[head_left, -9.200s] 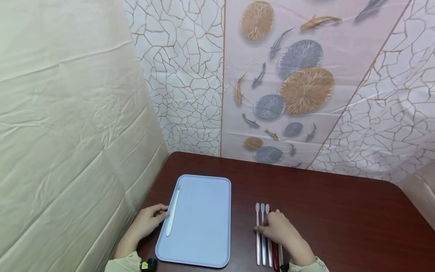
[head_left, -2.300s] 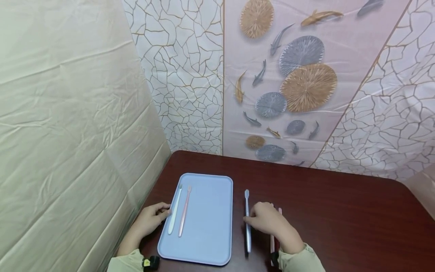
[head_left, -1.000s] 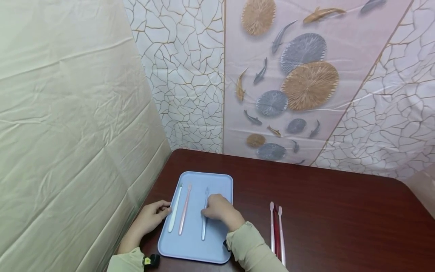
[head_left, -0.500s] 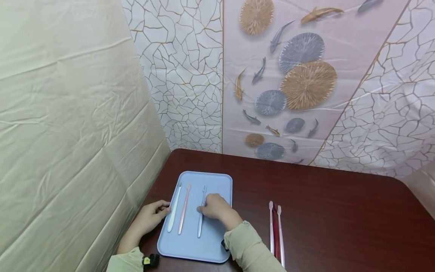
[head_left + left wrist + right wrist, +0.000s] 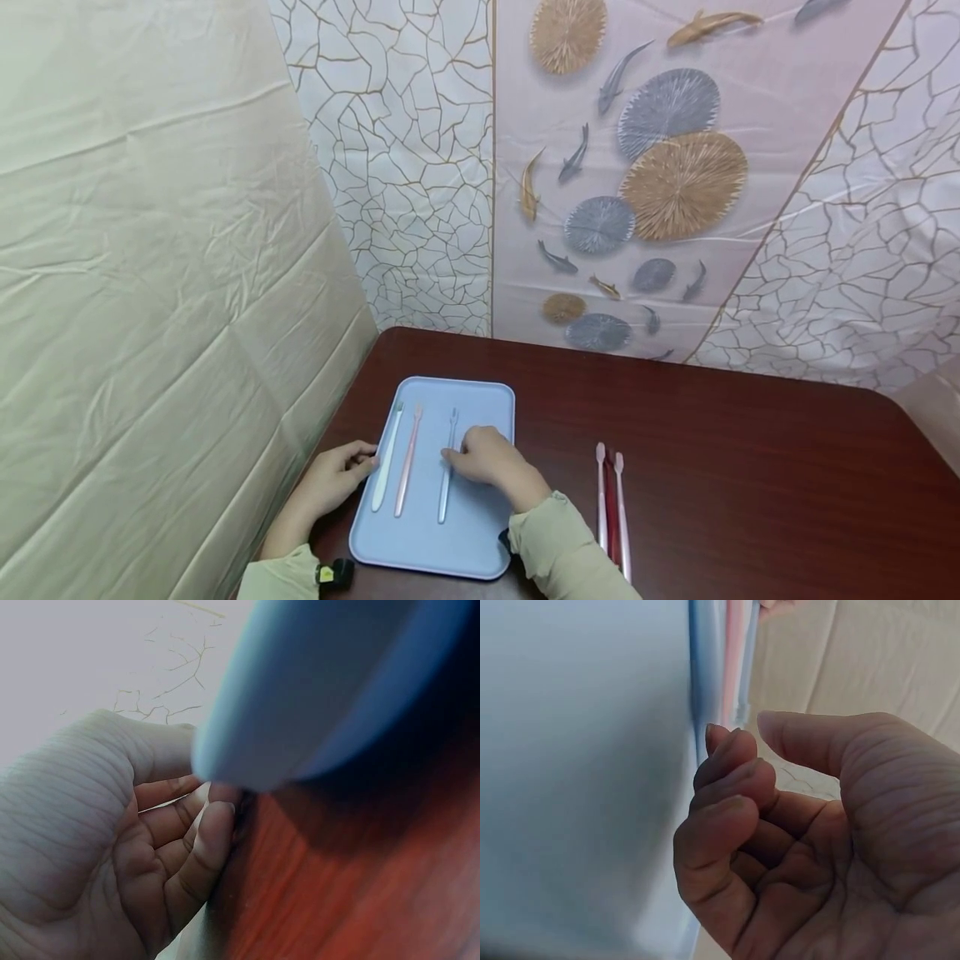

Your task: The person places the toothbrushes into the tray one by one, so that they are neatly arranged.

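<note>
Head view shows the right hand (image 5: 487, 457), thumb parted from loosely bent fingers, at the blue brush (image 5: 444, 500) lying on the tray (image 5: 420, 546); the pink brush (image 5: 407, 467) and white brush (image 5: 383, 475) lie left of it. The left hand (image 5: 333, 479) touches the tray's rim, whether gripping I cannot tell.

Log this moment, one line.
left hand at tray edge; right hand at blue toothbrush; tray also: white toothbrush, pink toothbrush; table: three toothbrushes

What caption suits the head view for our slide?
Right hand over a blue tray with three toothbrushes; three more lie on the table.
</note>
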Tool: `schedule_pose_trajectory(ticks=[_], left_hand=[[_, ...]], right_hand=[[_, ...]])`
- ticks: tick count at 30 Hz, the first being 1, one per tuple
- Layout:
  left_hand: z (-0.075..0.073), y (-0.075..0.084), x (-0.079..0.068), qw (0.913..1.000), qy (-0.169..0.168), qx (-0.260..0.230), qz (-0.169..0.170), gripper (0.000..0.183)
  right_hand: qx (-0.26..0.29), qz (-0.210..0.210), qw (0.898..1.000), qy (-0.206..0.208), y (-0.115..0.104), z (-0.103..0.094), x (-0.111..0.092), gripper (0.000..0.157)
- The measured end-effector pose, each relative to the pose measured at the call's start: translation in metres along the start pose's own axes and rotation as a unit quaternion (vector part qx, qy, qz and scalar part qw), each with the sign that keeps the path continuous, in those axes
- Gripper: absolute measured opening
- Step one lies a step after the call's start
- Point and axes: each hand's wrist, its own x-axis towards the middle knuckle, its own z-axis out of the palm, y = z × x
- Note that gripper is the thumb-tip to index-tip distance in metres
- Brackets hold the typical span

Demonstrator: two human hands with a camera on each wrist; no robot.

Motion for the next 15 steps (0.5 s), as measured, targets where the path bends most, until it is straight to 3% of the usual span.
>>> schedule_pose_trajectory(ticks=[7,15], left_hand=[[0.001,-0.001,-0.001,0.9999,-0.004,0.001,-0.010,0.020],[0.001,0.001,0.000,1.0000,-0.003,-0.003,-0.009,0.019]], right_hand=[[-0.003,-0.013,1.000,0.016,0.018,-0.016,-0.020,0.057],[-0.013,-0.014,1.000,0.022,0.054,-0.053,-0.051,0.051]])
